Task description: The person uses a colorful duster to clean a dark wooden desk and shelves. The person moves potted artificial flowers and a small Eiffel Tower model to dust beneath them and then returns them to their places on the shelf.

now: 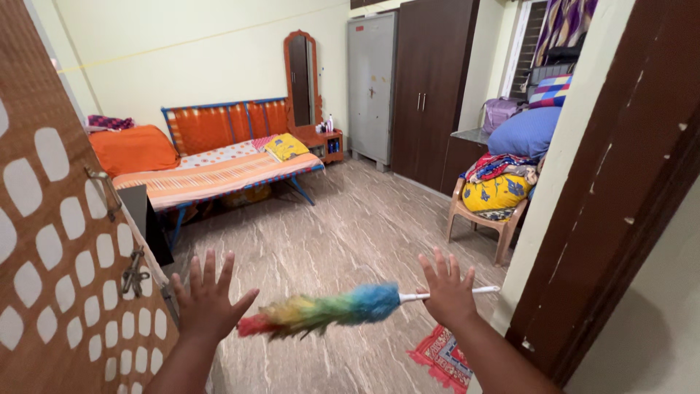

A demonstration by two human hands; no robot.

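Note:
My left hand (208, 303) is stretched out in front of me with its fingers spread, and it holds nothing. My right hand (448, 292) is also raised with four fingers apart; its thumb is hidden. A feather duster (328, 310) with a rainbow head lies level in the air between my hands. Its white handle (485, 290) passes behind my right palm and sticks out to the right. Whether the hidden thumb pins the handle cannot be seen. The duster's red tip is close to my left thumb without touching it.
A brown patterned door (58, 255) with latches stands open at my left, and a dark door frame (620, 204) is at my right. Beyond are a marble floor (343, 226), a cot (219, 171), a mirror stand (301, 80), wardrobes (430, 87), a loaded chair (496, 197) and a red mat (445, 357).

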